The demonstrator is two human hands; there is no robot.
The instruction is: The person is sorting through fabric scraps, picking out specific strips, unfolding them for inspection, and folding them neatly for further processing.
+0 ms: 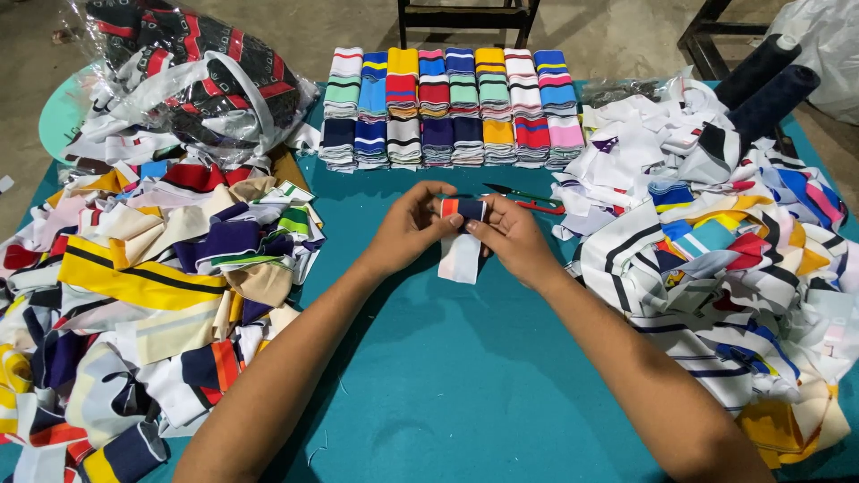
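My left hand (pixel 407 228) and my right hand (pixel 514 237) meet over the middle of the teal table (pixel 465 376). Together they pinch a small folded strip of ribbed knit fabric (pixel 462 241), orange and navy at its top and white below, hanging down between them. Thumbs and fingertips of both hands close on its upper edge. Just beyond my right hand lie scissors (pixel 523 199) with red handles, flat on the table.
Neat rows of folded striped knit strips (pixel 452 107) stand at the back. Loose heaps of striped fabric lie at the left (pixel 152 295) and right (pixel 725 259). A clear plastic bag of fabric (pixel 192 76) sits back left; dark thread cones (pixel 769 80) stand back right.
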